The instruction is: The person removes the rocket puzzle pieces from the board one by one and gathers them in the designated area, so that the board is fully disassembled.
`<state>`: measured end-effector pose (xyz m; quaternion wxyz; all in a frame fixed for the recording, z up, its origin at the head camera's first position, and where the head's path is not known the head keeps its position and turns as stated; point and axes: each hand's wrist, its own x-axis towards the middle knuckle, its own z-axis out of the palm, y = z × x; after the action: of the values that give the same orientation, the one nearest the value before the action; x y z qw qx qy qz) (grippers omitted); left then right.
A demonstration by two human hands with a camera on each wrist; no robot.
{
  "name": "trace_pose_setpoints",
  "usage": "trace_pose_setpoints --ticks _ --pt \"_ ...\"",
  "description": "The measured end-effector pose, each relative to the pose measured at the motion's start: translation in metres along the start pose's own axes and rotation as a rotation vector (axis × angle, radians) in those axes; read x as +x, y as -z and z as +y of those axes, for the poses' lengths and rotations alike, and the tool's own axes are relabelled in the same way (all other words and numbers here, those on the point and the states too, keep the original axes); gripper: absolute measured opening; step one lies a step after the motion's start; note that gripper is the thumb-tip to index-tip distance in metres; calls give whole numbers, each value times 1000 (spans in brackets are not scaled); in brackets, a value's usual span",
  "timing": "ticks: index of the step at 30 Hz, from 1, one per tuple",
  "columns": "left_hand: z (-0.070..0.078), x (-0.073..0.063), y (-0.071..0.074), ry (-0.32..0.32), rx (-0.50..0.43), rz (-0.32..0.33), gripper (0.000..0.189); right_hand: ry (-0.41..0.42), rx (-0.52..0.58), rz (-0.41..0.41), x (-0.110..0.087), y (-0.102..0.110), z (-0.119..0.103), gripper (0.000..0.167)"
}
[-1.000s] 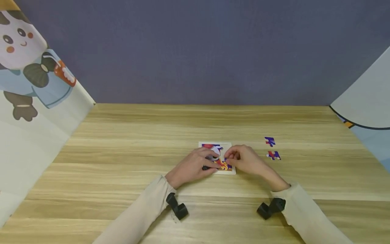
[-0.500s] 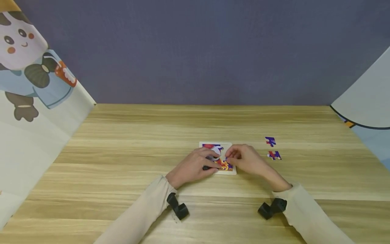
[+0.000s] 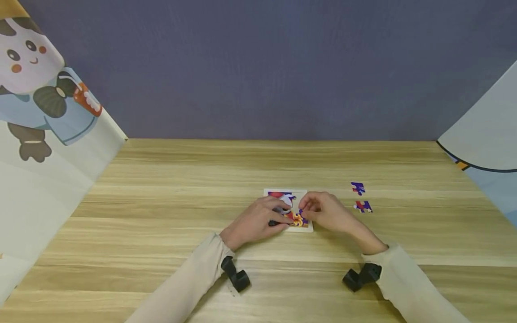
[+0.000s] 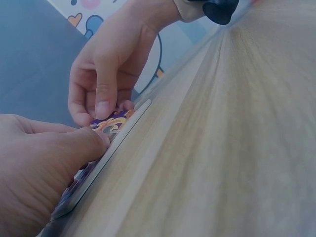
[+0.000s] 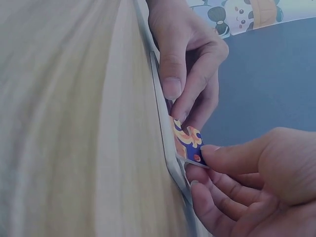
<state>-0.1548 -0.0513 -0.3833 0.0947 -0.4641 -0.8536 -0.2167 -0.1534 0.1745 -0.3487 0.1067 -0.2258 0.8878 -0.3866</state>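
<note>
A small jigsaw board with a white border lies on the table, partly filled with a purple, red and yellow picture. My left hand rests over its left side, fingers stretched across the picture and hiding part of it. At the right side, my right hand pinches a puzzle piece between thumb and fingers. Purple with yellow-orange swirls, this piece is tilted up off the board in the right wrist view. The left thumb and fingertips lie close to the piece's far end.
Two loose puzzle pieces lie right of the board: an upper purple one and a lower red and purple one. A dark blue panel stands behind the wooden table, with cartoon-printed sheets at the sides.
Both hands stay almost in place at the board. The right fingertips shift very slightly at the pinched piece; the two loose pieces lie as before.
</note>
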Motion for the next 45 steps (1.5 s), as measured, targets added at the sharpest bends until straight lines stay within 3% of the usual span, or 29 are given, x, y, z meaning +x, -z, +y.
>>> trace_pose_setpoints --ticks 13,45 --pt "0 0 0 5 11 -16 18 -34 93 -39 0 1 0 8" --pt "0 -1 -1 45 18 -35 18 -100 118 -11 -12 12 16 12"
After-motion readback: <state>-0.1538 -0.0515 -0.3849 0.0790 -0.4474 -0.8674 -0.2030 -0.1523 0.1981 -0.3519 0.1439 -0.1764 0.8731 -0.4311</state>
